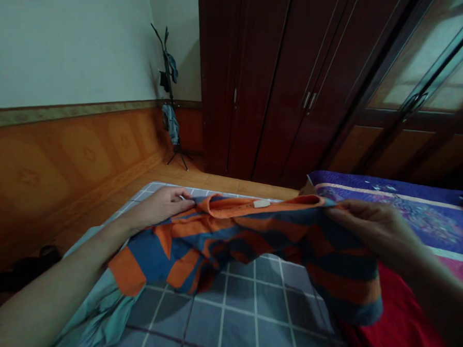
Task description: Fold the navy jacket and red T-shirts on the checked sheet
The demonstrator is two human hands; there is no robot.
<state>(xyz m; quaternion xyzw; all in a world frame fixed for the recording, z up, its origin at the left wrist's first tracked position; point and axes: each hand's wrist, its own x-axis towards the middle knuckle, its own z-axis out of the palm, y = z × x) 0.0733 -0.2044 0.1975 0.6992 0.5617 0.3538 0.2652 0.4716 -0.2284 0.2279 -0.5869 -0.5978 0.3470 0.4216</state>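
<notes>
An orange and blue striped shirt is stretched between my two hands above a grey checked bed cover. Its orange neckline faces up, with a small white label at the back of the collar. My left hand is closed on the shoulder at the left of the neck. On the other side, my right hand pinches the right shoulder, thumb on top. Both sleeves hang down, the right one lower. Beneath my left forearm lies a crumpled pale green cloth, and a red cloth lies under my right arm.
The checked cover spreads beneath the shirt. To the right is a purple patterned surface. A dark red wardrobe stands behind, and a coat rack with hanging items is in the corner. A dark object sits at lower left.
</notes>
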